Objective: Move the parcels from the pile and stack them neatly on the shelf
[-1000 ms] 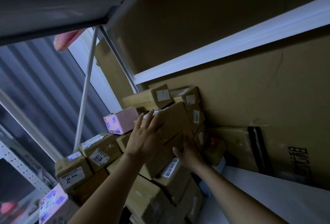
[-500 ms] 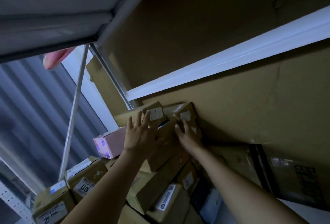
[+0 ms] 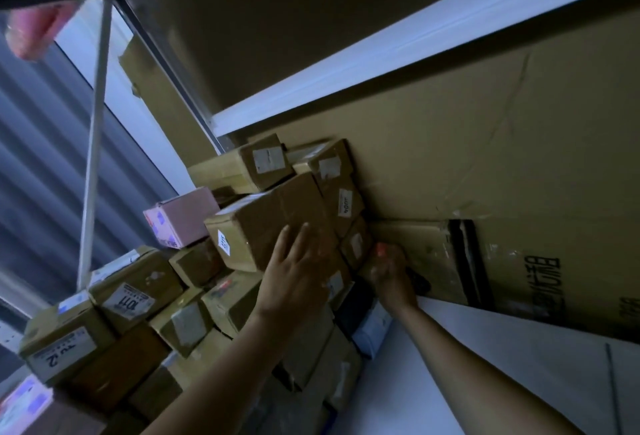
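Head view, steeply tilted. A stack of parcels (image 3: 194, 327), mostly brown cartons with white labels, sits on the white shelf (image 3: 485, 365) and leans against a large cardboard panel (image 3: 467, 129) behind it. The left hand (image 3: 294, 275) lies flat against the near face of a brown parcel (image 3: 263, 219) in the upper part of the stack; its grip is wide, fingers (image 3: 294, 237) straight and spread on the carton, closing on nothing. This parcel sits tilted, just below a long parcel (image 3: 242, 167) at the top and just beside a pink box (image 3: 185, 216). The right hand (image 3: 389, 273) is at the gap between the stack and the cardboard panel, low, close to the shelf surface. Its fingers appear curled, but the area is dark and blurred; whether the grip holds anything cannot be told. Further left, a parcel marked 1011 (image 3: 138, 287) lies at the stack's outer edge, near a thin metal rod (image 3: 95, 136).
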